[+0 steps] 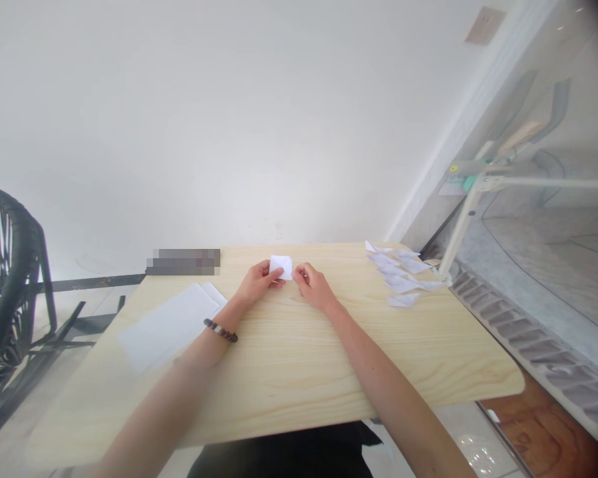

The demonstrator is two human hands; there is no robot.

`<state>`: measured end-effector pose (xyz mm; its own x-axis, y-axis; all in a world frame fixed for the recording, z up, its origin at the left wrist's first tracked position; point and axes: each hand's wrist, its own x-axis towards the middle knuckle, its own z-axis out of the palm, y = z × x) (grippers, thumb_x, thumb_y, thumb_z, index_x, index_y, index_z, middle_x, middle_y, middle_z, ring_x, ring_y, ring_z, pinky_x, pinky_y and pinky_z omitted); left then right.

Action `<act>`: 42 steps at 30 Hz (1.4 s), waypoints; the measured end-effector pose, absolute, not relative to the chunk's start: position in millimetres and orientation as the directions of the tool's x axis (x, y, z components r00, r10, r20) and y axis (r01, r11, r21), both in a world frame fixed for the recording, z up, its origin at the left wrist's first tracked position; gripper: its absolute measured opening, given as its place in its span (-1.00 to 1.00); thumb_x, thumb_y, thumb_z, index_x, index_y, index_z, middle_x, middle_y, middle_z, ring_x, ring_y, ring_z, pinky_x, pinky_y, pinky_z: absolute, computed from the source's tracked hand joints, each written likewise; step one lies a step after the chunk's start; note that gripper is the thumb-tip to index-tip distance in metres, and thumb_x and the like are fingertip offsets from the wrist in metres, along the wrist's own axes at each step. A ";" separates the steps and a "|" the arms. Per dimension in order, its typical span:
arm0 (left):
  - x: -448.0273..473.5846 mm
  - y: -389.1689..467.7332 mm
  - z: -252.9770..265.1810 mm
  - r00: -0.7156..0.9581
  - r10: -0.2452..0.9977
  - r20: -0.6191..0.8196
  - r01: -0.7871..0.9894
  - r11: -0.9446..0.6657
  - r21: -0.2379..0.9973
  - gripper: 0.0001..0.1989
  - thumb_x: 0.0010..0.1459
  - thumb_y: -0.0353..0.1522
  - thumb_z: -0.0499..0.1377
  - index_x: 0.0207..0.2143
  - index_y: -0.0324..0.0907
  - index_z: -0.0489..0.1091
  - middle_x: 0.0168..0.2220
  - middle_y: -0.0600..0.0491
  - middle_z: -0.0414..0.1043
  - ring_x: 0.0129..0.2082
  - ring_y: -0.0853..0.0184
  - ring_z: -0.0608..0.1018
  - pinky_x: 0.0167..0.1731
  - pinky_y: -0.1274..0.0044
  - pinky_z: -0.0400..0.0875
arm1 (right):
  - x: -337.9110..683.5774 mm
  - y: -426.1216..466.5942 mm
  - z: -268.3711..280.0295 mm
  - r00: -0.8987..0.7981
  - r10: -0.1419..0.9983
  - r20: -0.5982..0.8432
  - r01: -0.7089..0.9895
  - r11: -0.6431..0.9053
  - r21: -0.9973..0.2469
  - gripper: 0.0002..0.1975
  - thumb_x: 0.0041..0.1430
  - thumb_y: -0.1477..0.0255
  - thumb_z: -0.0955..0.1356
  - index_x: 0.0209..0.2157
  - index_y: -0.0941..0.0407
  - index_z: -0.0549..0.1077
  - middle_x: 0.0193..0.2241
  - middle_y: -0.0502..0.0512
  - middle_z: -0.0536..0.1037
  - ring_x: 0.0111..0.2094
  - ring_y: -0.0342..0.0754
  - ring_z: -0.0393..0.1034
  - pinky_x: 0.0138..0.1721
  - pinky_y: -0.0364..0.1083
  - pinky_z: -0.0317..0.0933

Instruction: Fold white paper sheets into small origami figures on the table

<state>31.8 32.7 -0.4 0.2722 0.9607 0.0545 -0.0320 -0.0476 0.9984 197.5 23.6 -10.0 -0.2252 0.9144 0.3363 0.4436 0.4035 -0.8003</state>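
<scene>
A small white folded paper (280, 262), roughly square with a crease line across it, is held up above the table's middle. My left hand (258, 280) is closed on it from the left, the thumb over its front and the fingers behind. At its right edge, the curled fingers of my right hand (315, 287) pinch close to the lower corner. Several folded white paper pieces (402, 284) with pointed ends lie in an overlapping group on the right. Flat white paper sheets (172, 325) lie beside my left forearm.
The light wooden table (289, 378) stands against a white wall. A blurred-out dark object (183, 262) rests at its back left. A black woven chair (10, 285) stands to the left, and a white metal frame (461, 229) rises beyond the right edge.
</scene>
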 end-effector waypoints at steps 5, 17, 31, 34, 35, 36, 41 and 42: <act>32.0 30.2 1.3 0.253 0.966 0.055 -0.057 -0.042 0.997 -0.61 -0.12 -0.22 0.16 -0.27 -0.31 0.34 -0.33 -0.04 0.41 -0.36 0.31 0.44 -0.29 0.42 0.34 | 198.4 24.5 -10.8 -0.225 0.920 0.321 0.439 0.390 -0.809 -0.75 0.08 0.23 0.13 -0.40 0.12 0.22 -0.62 -0.08 0.30 -0.63 -0.23 0.18 -0.53 -0.22 0.08; 30.5 26.1 4.8 0.219 0.973 0.078 0.098 -0.102 0.990 -0.69 -0.12 -0.22 0.13 -0.38 -0.28 0.39 -0.42 0.04 0.40 -0.46 0.38 0.39 -0.42 0.56 0.29 | 197.3 26.0 -11.6 -0.236 0.909 0.343 0.439 0.415 -0.797 -0.71 0.09 0.26 0.13 -0.19 0.11 0.21 -0.47 -0.02 0.34 -0.64 -0.26 0.18 -0.54 -0.22 0.09; 27.9 31.0 -3.5 0.201 0.974 0.102 0.050 -0.114 0.992 -0.59 -0.11 -0.20 0.14 -0.22 -0.28 0.28 -0.48 0.05 0.39 -0.57 0.46 0.38 -0.53 0.59 0.24 | 199.8 26.8 -12.4 -0.292 0.908 0.300 0.451 0.408 -0.794 -0.76 0.04 0.26 0.18 -0.48 0.15 0.29 -0.63 -0.05 0.37 -0.62 -0.23 0.20 -0.54 -0.23 0.07; 29.5 29.0 -1.5 0.232 0.968 0.096 0.007 -0.100 0.995 -0.60 -0.14 -0.22 0.18 -0.26 -0.28 0.29 -0.38 -0.01 0.41 -0.45 0.39 0.42 -0.49 0.57 0.27 | 200.5 26.5 -11.9 -0.282 0.914 0.290 0.426 0.391 -0.816 -0.72 0.07 0.25 0.16 -0.50 0.15 0.29 -0.63 -0.03 0.38 -0.62 -0.23 0.21 -0.53 -0.23 0.09; 30.1 28.3 -1.1 0.244 0.966 0.090 -0.001 -0.093 0.996 -0.61 -0.15 -0.23 0.19 -0.28 -0.28 0.29 -0.35 -0.03 0.41 -0.41 0.36 0.43 -0.47 0.56 0.28 | 200.7 26.4 -11.8 -0.284 0.913 0.293 0.421 0.393 -0.817 -0.70 0.08 0.24 0.14 -0.52 0.15 0.29 -0.63 -0.03 0.38 -0.62 -0.24 0.21 -0.53 -0.23 0.09; 30.7 27.9 -0.9 0.254 0.963 0.085 -0.003 -0.087 0.996 -0.63 -0.17 -0.24 0.20 -0.31 -0.28 0.30 -0.34 -0.03 0.41 -0.40 0.35 0.43 -0.46 0.56 0.28 | 200.8 26.3 -11.8 -0.288 0.911 0.296 0.421 0.398 -0.815 -0.68 0.09 0.24 0.13 -0.54 0.15 0.28 -0.63 -0.03 0.37 -0.63 -0.24 0.21 -0.53 -0.24 0.08; 30.4 28.8 -3.1 0.260 0.962 0.087 0.043 -0.101 0.994 -0.70 -0.15 -0.26 0.18 -0.37 -0.29 0.29 -0.40 0.01 0.40 -0.42 0.36 0.42 -0.48 0.57 0.28 | 199.4 25.6 -11.8 -0.311 0.896 0.317 0.452 0.432 -0.780 -0.68 0.10 0.24 0.12 -0.53 0.15 0.30 -0.62 -0.03 0.38 -0.64 -0.25 0.20 -0.55 -0.24 0.08; 29.7 29.4 -3.8 0.253 0.963 0.096 0.061 -0.115 0.992 -0.71 -0.14 -0.27 0.17 -0.36 -0.29 0.29 -0.41 0.02 0.39 -0.43 0.37 0.42 -0.49 0.58 0.28 | 198.8 25.4 -11.7 -0.307 0.892 0.331 0.455 0.444 -0.772 -0.71 0.09 0.25 0.14 -0.48 0.14 0.31 -0.58 -0.03 0.39 -0.63 -0.25 0.21 -0.54 -0.24 0.09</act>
